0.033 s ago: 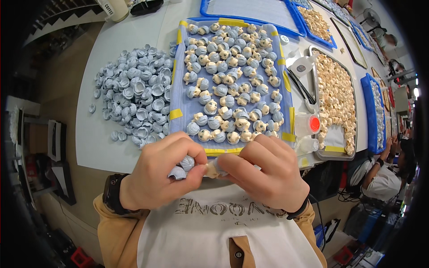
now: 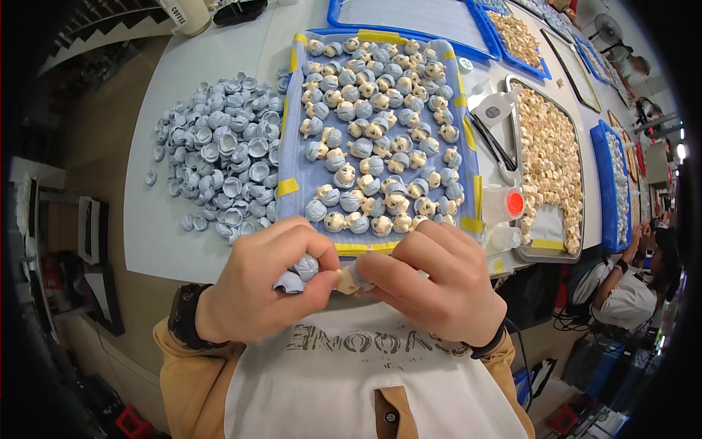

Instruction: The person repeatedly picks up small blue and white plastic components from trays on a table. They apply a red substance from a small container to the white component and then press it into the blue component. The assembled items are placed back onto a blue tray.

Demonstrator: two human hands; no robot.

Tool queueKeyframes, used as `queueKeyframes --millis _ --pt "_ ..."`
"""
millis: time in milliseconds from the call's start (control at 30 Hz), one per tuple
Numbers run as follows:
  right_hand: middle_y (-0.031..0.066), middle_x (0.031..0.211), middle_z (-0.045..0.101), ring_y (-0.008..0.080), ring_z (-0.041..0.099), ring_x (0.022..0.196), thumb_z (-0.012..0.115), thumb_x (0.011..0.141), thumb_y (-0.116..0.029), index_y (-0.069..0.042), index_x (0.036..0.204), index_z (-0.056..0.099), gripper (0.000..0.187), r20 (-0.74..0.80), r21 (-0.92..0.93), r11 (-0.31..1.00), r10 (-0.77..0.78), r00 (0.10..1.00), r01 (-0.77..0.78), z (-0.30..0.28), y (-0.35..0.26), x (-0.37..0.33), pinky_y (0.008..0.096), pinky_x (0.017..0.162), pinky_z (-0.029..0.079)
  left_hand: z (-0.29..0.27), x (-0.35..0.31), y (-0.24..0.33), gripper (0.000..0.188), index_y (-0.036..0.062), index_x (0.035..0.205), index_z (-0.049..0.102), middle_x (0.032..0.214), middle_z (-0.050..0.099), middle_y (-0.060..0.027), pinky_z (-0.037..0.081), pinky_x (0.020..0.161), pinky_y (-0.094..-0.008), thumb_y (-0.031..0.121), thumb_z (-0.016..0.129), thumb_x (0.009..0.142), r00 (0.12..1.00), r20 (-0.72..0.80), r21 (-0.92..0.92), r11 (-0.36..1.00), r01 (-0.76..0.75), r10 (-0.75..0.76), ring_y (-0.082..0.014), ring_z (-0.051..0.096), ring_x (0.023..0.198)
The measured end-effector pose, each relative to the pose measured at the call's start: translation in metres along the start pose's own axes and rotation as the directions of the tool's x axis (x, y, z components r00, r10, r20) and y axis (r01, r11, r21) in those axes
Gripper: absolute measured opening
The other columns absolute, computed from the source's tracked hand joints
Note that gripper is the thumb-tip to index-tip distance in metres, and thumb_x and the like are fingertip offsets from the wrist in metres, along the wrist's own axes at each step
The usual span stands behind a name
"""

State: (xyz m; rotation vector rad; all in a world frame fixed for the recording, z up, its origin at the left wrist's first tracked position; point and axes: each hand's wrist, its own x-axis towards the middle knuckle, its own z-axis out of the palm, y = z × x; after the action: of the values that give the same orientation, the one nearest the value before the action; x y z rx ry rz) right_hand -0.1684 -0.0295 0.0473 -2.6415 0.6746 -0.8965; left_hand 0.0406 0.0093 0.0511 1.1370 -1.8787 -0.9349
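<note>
Between my two hands, in front of the tray's near edge, is a small cream doll head (image 2: 346,281) with a blue-grey hair piece on its right side. My right hand (image 2: 439,285) pinches it there, its fingers hiding much of it. The left thumb and forefinger close at the head's other end. Two loose blue-grey hair shells (image 2: 296,274) sit in the curl of my left hand (image 2: 267,282). Just beyond lies a blue cloth-lined tray (image 2: 290,157) with yellow tape on its rim, holding rows of cream doll heads with blue-grey hair (image 2: 345,175).
Left of the tray is a heap of hollow hair shells (image 2: 219,154). On the right are a metal tray (image 2: 550,252) of cream head pieces, scissors (image 2: 494,143), a white bottle (image 2: 497,108) and a jar with a red spot (image 2: 504,204). A co-worker (image 2: 625,293) sits far right.
</note>
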Motion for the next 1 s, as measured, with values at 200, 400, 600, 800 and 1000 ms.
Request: queueKeyframes --millis 200,400,600,800,1000 --pt "0.0009 0.062 0.037 0.0153 0.044 0.054 0.069 0.064 -0.018 -0.01 0.085 0.061 0.024 -0.056 0.247 0.969 0.004 0.998 0.01 0.0 0.004 0.0 0.0294 0.046 0.034 0.007 -0.009 0.0 0.01 0.0011 0.082 0.055 0.069 0.058 -0.0028 0.042 0.051 -0.0218 0.005 0.062 0.077 0.986 0.013 -0.308 0.938 0.161 -0.165 -0.0079 0.053 0.056" --pt "0.001 0.063 0.04 0.016 0.045 0.054 0.073 0.062 -0.02 -0.008 0.089 0.063 0.031 -0.016 0.347 0.938 0.008 1.0 -0.002 -0.003 0.007 -0.001 0.0299 0.046 0.034 0.011 -0.01 0.001 0.011 0.0013 0.084 0.054 0.069 0.058 -0.001 0.04 0.049 -0.0196 0.009 0.061 0.08 0.99 0.002 -0.343 0.93 0.133 -0.141 -0.0043 0.051 0.055" --pt "0.0005 0.061 0.042 0.0157 0.043 0.052 0.074 0.063 -0.021 -0.006 0.088 0.064 0.031 -0.168 0.47 0.881 0.021 0.986 0.061 0.007 0.009 -0.006 0.0291 0.044 0.031 0.013 -0.01 0.003 0.013 0.0014 0.086 0.053 0.079 0.059 -0.0011 0.04 0.054 -0.0197 0.012 0.059 0.082 0.942 0.128 -0.597 0.735 0.323 -0.31 -0.0029 0.049 0.063" --pt "0.0001 0.06 0.043 0.0152 0.042 0.05 0.074 0.064 -0.021 -0.007 0.088 0.064 0.03 -0.149 0.462 0.882 -0.025 0.989 0.092 0.003 0.011 -0.006 0.0288 0.044 0.031 0.012 -0.007 0.004 0.015 0.0014 0.087 0.054 0.079 0.057 -0.0002 0.04 0.056 -0.019 0.015 0.059 0.083 0.907 0.237 -0.623 0.662 0.416 -0.348 -0.0026 0.048 0.064" --pt "0.0 0.059 0.042 0.0154 0.043 0.05 0.075 0.063 -0.023 -0.006 0.086 0.063 0.031 -0.162 0.451 0.891 0.03 0.986 0.047 0.006 0.01 -0.01 0.0291 0.043 0.03 0.015 -0.011 0.004 0.014 0.0019 0.087 0.054 0.078 0.057 0.0002 0.039 0.055 -0.0188 0.014 0.059 0.083 0.903 0.205 -0.633 0.653 0.416 -0.377 -0.0018 0.047 0.064"
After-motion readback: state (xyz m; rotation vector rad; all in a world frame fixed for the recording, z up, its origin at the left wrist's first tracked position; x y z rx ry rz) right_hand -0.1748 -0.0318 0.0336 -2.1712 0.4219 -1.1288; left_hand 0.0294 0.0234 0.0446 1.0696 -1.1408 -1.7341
